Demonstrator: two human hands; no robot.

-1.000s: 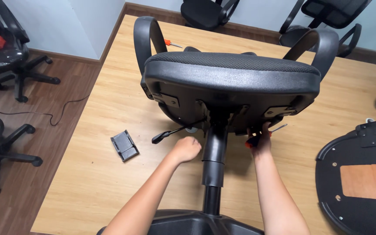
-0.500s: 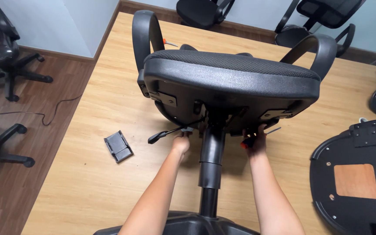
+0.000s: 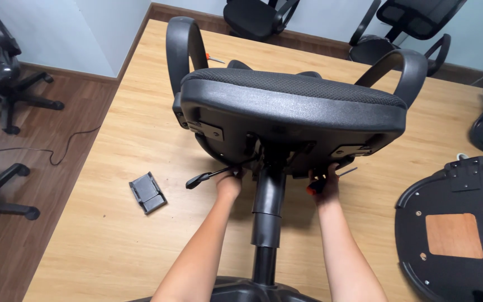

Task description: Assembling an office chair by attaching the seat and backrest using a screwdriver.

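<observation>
A black office chair seat (image 3: 292, 112) with two curved armrests lies tipped on its side on a light wooden table (image 3: 141, 128), its underside facing me. A black gas-lift column (image 3: 268, 207) runs from the seat's mechanism down toward me. My left hand (image 3: 229, 184) reaches under the seat next to the black adjustment lever (image 3: 205, 177); its fingers are partly hidden. My right hand (image 3: 322, 182) is under the seat's right side, closed around a tool with a red-orange handle (image 3: 313, 189) and a metal shaft.
A small dark grey plastic part (image 3: 147, 193) lies on the table left of my arms. Another seat pan (image 3: 454, 229), upside down with a brown wooden patch, sits at the right. Several black office chairs (image 3: 6, 84) stand around the table.
My left hand has moved up from the table toward the lever under the seat. The view has shifted slightly closer to the chair. My right hand stays under the seat.
</observation>
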